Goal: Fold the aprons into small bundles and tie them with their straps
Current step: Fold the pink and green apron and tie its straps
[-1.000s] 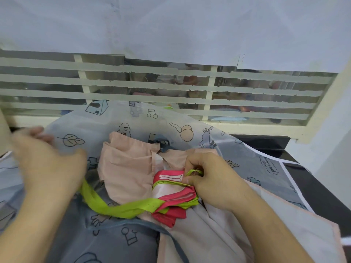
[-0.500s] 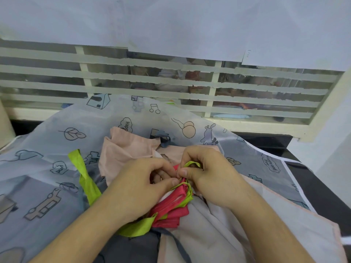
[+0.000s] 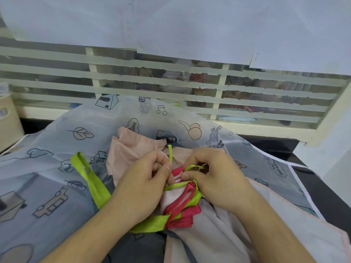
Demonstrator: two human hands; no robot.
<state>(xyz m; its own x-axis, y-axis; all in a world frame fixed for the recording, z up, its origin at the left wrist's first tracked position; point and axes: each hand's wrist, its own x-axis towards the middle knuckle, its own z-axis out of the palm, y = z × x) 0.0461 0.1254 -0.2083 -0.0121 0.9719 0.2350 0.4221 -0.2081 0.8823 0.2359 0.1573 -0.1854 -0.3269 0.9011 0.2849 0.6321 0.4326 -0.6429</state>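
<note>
A small folded bundle (image 3: 182, 207) of white apron with red trim lies between my hands, wrapped by a lime green strap (image 3: 95, 183). My left hand (image 3: 140, 186) pinches the strap's thin end, which sticks up above my thumb. My right hand (image 3: 214, 177) pinches a green loop of the strap at the bundle's top. The strap's wide slack part trails off to the left in a loop. The bundle rests on a pale pink apron (image 3: 131, 150) and a translucent grey apron (image 3: 57, 168) printed with cartoon drawings.
The aprons cover a dark counter (image 3: 281, 147) below a window with white horizontal bars (image 3: 171, 80). A beige container (image 3: 7, 122) stands at the far left. White paper sheets hang across the top of the window.
My left hand came in from the far left to the bundle and now pinches the strap's end, lifted upright. The green slack dropped into a loop on the left. The right hand stayed on the bundle.
</note>
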